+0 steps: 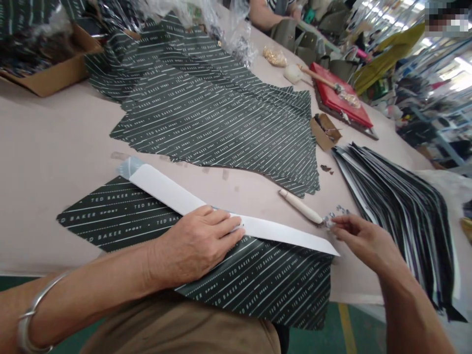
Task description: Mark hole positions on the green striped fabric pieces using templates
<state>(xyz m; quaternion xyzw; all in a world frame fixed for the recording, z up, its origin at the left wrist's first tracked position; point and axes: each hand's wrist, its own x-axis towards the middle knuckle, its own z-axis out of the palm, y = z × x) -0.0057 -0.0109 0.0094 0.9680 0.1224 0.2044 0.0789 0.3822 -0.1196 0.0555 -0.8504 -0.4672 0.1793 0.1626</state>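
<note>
My left hand (pixel 201 241) lies flat across a long white strip (pixel 283 231), its fingertips pressing near the middle. Beneath the strip is a dark cut panel (pixel 269 285) printed with slanted white lines and lettering; it overhangs the table's front edge. A pale bluish end piece (pixel 130 167) pokes out past the strip's left end. At the right, my right hand (pixel 363 238) has thumb and fingers pinched together at a scatter of small silvery pieces (pixel 337 212). What the pinch holds, if anything, is too small to make out. Touching those pieces is the end of a white-handled tool (pixel 300 206).
Matching printed panels (pixel 221 118) lie stacked behind. To the right fans a pile of dark strips (pixel 405 221). A small cardboard box (pixel 325 132), a red slab (pixel 342 93) with a mallet (pixel 317 74) and a larger carton (pixel 55 69) stand farther back. Another person's arm (pixel 263 14) shows beyond.
</note>
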